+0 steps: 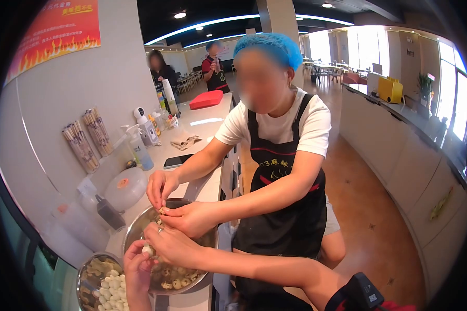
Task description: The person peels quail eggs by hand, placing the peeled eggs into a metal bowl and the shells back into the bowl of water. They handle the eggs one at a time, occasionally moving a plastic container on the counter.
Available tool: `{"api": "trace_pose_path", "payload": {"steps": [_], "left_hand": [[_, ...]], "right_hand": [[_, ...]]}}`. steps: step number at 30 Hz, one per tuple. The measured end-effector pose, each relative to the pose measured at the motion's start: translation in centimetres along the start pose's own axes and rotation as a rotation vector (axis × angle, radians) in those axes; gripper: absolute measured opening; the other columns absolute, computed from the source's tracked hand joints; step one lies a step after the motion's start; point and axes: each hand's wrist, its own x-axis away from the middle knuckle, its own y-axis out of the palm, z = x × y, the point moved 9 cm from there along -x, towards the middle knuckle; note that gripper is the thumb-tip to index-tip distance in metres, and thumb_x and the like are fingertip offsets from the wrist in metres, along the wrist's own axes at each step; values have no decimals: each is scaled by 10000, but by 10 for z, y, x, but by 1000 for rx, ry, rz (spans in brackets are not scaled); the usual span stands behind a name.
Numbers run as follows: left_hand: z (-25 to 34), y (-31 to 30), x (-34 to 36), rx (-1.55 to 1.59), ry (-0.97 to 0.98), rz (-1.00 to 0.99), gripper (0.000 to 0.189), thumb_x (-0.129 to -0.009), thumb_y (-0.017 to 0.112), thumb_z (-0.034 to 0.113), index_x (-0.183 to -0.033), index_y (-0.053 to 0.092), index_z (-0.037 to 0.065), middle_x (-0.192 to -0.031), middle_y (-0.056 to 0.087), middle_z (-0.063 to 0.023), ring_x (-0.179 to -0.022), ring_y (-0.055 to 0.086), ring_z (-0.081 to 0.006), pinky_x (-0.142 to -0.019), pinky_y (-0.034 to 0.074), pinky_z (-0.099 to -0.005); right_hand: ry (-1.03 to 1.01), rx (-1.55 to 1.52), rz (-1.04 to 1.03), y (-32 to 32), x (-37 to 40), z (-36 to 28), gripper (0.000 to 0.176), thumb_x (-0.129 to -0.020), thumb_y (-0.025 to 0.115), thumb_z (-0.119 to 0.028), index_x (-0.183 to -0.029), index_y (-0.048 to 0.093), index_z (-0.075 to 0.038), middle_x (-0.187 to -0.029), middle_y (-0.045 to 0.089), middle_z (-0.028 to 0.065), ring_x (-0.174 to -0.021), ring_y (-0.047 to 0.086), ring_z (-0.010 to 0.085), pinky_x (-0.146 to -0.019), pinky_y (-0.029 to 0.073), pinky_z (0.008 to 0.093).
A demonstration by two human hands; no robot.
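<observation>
Black strapped device (pixel 367 290) sat on the right arm (pixel 275 268), nearest the lens, lower right. Left hand (pixel 138 260) was pinching a small egg (pixel 148 251) between thumb and fingers; right hand (pixel 175 245), ring on one finger, had bunched fingertips at that same egg, contact partly hidden, so couldn't tell whether it pinched too. Held egg: rounded, off-white, above the near-left side of the large metal bowl (pixel 210 240); finer surface detail too blurred to read. Smaller metal bowl (pixel 81 284), just beside at lower left, held a heap of peeled eggs (pixel 112 291): smooth, white, oval; brownish patches along its inner wall, shell or reflection unclear. Large bowl had speckled eggs (pixel 177 283) low inside: beige with dark brown blotches, lying close together. Across it, a co-worker's left hand (pixel 192 217) and right hand (pixel 162 187) worked with fingertips together on a brownish egg (pixel 162 211). Co-worker wore a blue hair cover (pixel 269 47), white shirt and black apron (pixel 283 176). Farther along the counter (pixel 206 182): dark phone (pixel 177 161), crumpled cloth (pixel 186 142), red object (pixel 206 99). Two more people stood behind, dining tables beyond.
</observation>
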Motion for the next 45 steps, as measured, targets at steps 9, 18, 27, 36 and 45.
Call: {"api": "trace_pose_path", "payload": {"steps": [9, 18, 27, 36, 45], "left_hand": [[2, -3, 2, -58, 13, 91, 152, -811, 528, 154, -908, 531, 38, -855, 571, -40, -767, 549, -108, -704, 455, -266], [-1, -4, 1, -38, -35, 57, 139, -803, 541, 149, -908, 537, 58, -835, 561, -19, -752, 535, -87, -709, 450, -265], [-3, -1, 2, 26, -31, -33, 280, -763, 592, 107, -1012, 499, 19, -968, 534, -63, -885, 528, -132, -793, 443, -287], [2, 6, 1, 16, -6, -77, 434, -729, 581, 21, -1134, 431, -15, -1078, 489, -92, -1011, 471, -136, -883, 379, -257], [7, 7, 2, 52, 20, -83, 424, -710, 580, -1, -1114, 451, -13, -1097, 497, -99, -1024, 473, -146, -895, 367, -272]], "right_hand": [[33, -97, 31, -11, -3, -2, 150, -754, 537, -130, -786, 436, -25, -718, 473, 102, -665, 499, 270, -577, 378, 354], [-85, -36, -67, -5, -5, -16, 147, -749, 524, -95, -847, 452, -13, -825, 450, 109, -730, 492, 284, -622, 389, 360], [21, -107, 16, -8, -6, 0, 90, -776, 479, 0, -851, 430, 14, -777, 460, 176, -667, 492, 344, -583, 389, 390], [96, -108, 94, -18, -5, 6, 85, -790, 473, 17, -851, 414, 12, -751, 465, 163, -622, 490, 325, -544, 384, 370], [219, -326, 132, -18, -1, 20, 29, -850, 422, -18, -849, 402, 2, -704, 446, 91, -550, 510, 149, -493, 402, 263]]}}
